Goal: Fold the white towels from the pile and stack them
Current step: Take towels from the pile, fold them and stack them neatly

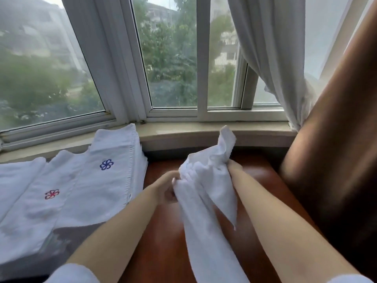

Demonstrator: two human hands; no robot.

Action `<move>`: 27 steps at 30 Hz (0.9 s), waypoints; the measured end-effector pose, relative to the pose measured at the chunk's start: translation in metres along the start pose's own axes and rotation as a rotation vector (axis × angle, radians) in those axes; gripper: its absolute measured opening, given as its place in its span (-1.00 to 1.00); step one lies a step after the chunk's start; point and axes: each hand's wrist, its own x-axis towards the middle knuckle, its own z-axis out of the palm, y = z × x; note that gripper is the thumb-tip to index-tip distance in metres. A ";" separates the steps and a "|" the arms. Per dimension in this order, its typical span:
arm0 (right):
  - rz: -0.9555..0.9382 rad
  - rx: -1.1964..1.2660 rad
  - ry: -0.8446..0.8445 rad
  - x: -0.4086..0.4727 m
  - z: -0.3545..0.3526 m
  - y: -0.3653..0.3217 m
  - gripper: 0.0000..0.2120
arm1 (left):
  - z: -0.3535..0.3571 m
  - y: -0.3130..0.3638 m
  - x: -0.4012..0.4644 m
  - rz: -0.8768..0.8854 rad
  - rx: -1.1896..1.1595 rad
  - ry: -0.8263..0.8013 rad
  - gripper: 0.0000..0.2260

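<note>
A crumpled white towel (204, 180) hangs bunched between both hands over the reddish-brown table (163, 242), its lower end trailing toward me. My left hand (167, 188) grips the towel's left side with curled fingers. My right hand (233, 166) grips its right side and is mostly hidden behind the cloth. On the left lie folded white towels: one with a blue flower mark (114, 170) on top of a stack, one with a red flower mark (40, 201) beside it.
A stone window sill (204, 129) runs along the far edge of the table under the window. A white curtain (275, 58) hangs at the right, with a brown curtain (336, 139) close beside my right arm.
</note>
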 end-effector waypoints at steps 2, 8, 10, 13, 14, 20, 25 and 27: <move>-0.026 0.180 0.156 0.016 -0.012 0.008 -0.77 | -0.002 -0.014 0.012 0.030 -0.104 0.159 -0.83; 0.003 -0.633 0.318 0.040 -0.020 0.085 -0.61 | -0.008 -0.083 0.049 0.040 0.252 0.609 -0.68; -0.168 -0.991 0.234 0.038 -0.022 0.112 -0.67 | -0.002 -0.099 0.054 -0.086 0.149 0.456 -0.52; -0.252 -1.024 -0.064 0.036 -0.016 0.138 -0.67 | 0.005 -0.112 0.062 -0.060 0.237 0.458 -0.53; -0.194 -1.007 -0.187 0.034 -0.013 0.141 -0.64 | 0.005 -0.113 0.065 -0.047 0.236 0.455 -0.60; -0.170 -0.827 -0.179 0.030 0.008 0.139 -0.79 | -0.003 -0.103 0.052 -0.059 -0.008 0.033 -0.55; -0.320 -0.712 -0.129 0.039 0.038 0.113 -0.65 | 0.008 -0.114 0.040 -0.077 0.024 -0.269 -0.34; -0.273 -0.953 -0.224 0.043 0.045 0.114 -0.69 | 0.008 -0.120 0.036 -0.136 -0.027 -0.376 -0.35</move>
